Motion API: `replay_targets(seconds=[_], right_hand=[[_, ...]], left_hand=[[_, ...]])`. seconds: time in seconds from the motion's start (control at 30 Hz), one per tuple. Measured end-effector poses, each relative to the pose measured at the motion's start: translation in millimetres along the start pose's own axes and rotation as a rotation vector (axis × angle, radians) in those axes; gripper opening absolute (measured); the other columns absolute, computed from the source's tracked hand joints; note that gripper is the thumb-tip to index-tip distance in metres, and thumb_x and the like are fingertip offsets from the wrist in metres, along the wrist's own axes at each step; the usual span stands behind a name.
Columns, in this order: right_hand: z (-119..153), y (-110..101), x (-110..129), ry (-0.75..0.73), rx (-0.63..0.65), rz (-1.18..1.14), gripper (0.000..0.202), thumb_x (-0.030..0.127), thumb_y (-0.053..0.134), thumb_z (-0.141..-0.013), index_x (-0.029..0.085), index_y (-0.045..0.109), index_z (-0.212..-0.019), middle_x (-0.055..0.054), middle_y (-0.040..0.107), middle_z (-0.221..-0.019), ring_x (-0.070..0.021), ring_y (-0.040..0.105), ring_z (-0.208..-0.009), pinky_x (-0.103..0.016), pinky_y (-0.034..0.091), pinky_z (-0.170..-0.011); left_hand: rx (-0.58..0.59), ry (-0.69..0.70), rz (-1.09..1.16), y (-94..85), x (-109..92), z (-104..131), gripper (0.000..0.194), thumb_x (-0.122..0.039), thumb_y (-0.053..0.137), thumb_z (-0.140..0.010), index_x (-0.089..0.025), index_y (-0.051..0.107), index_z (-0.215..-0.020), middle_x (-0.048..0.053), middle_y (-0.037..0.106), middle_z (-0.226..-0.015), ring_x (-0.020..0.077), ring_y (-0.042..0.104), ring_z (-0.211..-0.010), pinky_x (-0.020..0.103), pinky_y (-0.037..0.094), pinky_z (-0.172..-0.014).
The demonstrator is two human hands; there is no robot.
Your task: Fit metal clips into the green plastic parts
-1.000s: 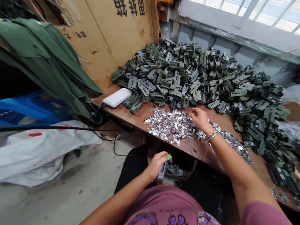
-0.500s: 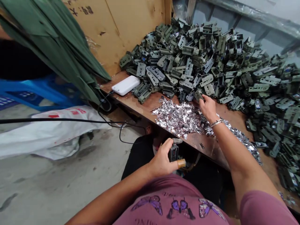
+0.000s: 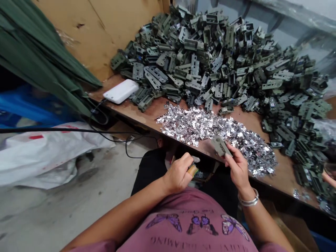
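My right hand (image 3: 237, 168) grips a flat grey-green slotted part (image 3: 221, 146) between thumb and fingers, over the table's front edge. To its left, my left hand (image 3: 181, 173) is closed in front of my body, with tape or covers on the fingertips; what it holds, if anything, is hidden. Small shiny metal pieces (image 3: 194, 122) lie spread along the front of the brown table (image 3: 149, 117). Behind them rises a large heap of grey-green housings (image 3: 207, 59).
A white phone-like device (image 3: 121, 91) with a cable lies at the table's left end. Green cloth (image 3: 44, 52) hangs at the left, above a white sack (image 3: 52, 150) on the floor. Another person's hand (image 3: 329, 178) shows at the right edge.
My right hand has come back from the heap toward my body with the grey-green part. My left fingers have closed; the dark object seen there is now hidden. The view has shifted.
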State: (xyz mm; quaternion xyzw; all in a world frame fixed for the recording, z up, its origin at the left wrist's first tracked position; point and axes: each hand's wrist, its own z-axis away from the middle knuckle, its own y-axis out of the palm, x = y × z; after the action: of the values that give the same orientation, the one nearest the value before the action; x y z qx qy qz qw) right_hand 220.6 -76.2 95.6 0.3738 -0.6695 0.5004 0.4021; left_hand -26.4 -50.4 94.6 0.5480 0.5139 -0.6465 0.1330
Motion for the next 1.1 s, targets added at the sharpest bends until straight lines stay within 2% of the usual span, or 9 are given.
replay_targets(seconds=[0.2, 0.33, 0.43, 0.53, 0.63, 0.73, 0.9, 1.0, 1.1], right_hand=[[32.0, 1.5, 1.0, 0.147, -0.056, -0.232, 0.037, 0.035, 0.06, -0.09, 0.025, 0.06, -0.125, -0.002, 0.065, -0.077, -0.0129, 0.051, -0.053, -0.028, 0.045, -0.05], [42.0, 3.6, 3.1, 0.184, -0.065, -0.295, 0.037, 0.036, 0.06, -0.09, 0.024, 0.059, -0.125, -0.003, 0.067, -0.081, -0.0133, 0.053, -0.055, -0.028, 0.045, -0.05], [45.4, 6.7, 3.9, 0.193, -0.065, -0.317, 0.036, 0.035, 0.061, -0.09, 0.024, 0.06, -0.124, -0.002, 0.066, -0.078, -0.0136, 0.054, -0.057, -0.027, 0.045, -0.051], [47.5, 10.7, 3.6, 0.2, -0.054, -0.309, 0.036, 0.035, 0.062, -0.089, 0.024, 0.061, -0.123, -0.001, 0.066, -0.074, -0.0137, 0.054, -0.056, -0.027, 0.045, -0.051], [48.9, 14.7, 2.2, 0.205, -0.044, -0.302, 0.036, 0.036, 0.062, -0.089, 0.023, 0.061, -0.123, -0.001, 0.066, -0.072, -0.0139, 0.054, -0.056, -0.027, 0.045, -0.05], [49.4, 18.4, 1.3, 0.211, -0.044, -0.309, 0.036, 0.036, 0.062, -0.089, 0.023, 0.061, -0.122, 0.0, 0.065, -0.073, -0.0132, 0.054, -0.056, -0.026, 0.044, -0.05], [50.1, 23.8, 0.9, 0.192, -0.04, -0.316, 0.034, 0.038, 0.062, -0.088, 0.021, 0.063, -0.117, -0.001, 0.066, -0.078, -0.0121, 0.056, -0.06, -0.024, 0.045, -0.053], [51.5, 25.6, -0.9, 0.183, -0.029, -0.321, 0.036, 0.039, 0.062, -0.088, 0.021, 0.062, -0.119, -0.004, 0.068, -0.09, -0.014, 0.059, -0.068, -0.025, 0.048, -0.058], [51.3, 24.9, -4.6, 0.173, -0.033, -0.357, 0.044, 0.04, 0.062, -0.089, 0.023, 0.055, -0.129, -0.009, 0.065, -0.112, -0.0176, 0.063, -0.082, -0.027, 0.051, -0.063]], left_hand=[[-0.038, 0.101, -0.068, 5.0, -3.4, -1.6, 0.016, -0.023, 0.039, -0.087, -0.021, 0.046, -0.073, 0.003, 0.042, -0.073, 0.0185, 0.044, -0.068, 0.033, 0.039, -0.063], [-0.023, 0.09, -0.096, 6.2, -6.2, -1.4, 0.021, -0.026, 0.039, -0.092, -0.015, 0.055, -0.099, 0.007, 0.05, -0.086, 0.0205, 0.05, -0.078, 0.035, 0.046, -0.071], [-0.052, 0.066, -0.114, 7.7, -8.8, -0.7, 0.034, -0.035, 0.055, -0.087, -0.013, 0.053, -0.114, 0.008, 0.051, -0.093, 0.0218, 0.053, -0.084, 0.037, 0.048, -0.076], [-0.093, 0.025, -0.07, 8.8, -9.9, -0.6, 0.038, -0.037, 0.067, -0.079, -0.015, 0.056, -0.108, 0.007, 0.053, -0.095, 0.0215, 0.054, -0.087, 0.036, 0.048, -0.079], [-0.03, -0.048, -0.017, 9.2, -6.6, -1.8, 0.018, -0.035, 0.059, -0.086, -0.017, 0.06, -0.09, 0.004, 0.054, -0.086, 0.0179, 0.053, -0.078, 0.031, 0.046, -0.072], [0.114, -0.138, -0.018, 10.6, 3.5, -3.4, 0.026, -0.032, 0.048, -0.091, -0.018, 0.056, -0.071, 0.001, 0.051, -0.073, 0.0155, 0.049, -0.067, 0.029, 0.039, -0.064], [0.312, -0.268, -0.058, 24.0, 39.0, -9.7, 0.032, -0.037, 0.041, -0.091, -0.019, 0.052, -0.067, 0.001, 0.055, -0.071, 0.0179, 0.053, -0.07, 0.028, 0.038, -0.065], [0.325, -0.286, -0.099, 40.3, 58.5, -18.4, 0.036, -0.03, 0.03, -0.091, -0.019, 0.053, -0.066, 0.003, 0.056, -0.071, 0.0214, 0.057, -0.075, 0.032, 0.042, -0.073], [0.268, -0.331, -0.153, 56.3, 63.1, -27.1, 0.037, -0.037, 0.029, -0.093, -0.016, 0.059, -0.086, 0.01, 0.062, -0.09, 0.0276, 0.06, -0.091, 0.04, 0.043, -0.084]])
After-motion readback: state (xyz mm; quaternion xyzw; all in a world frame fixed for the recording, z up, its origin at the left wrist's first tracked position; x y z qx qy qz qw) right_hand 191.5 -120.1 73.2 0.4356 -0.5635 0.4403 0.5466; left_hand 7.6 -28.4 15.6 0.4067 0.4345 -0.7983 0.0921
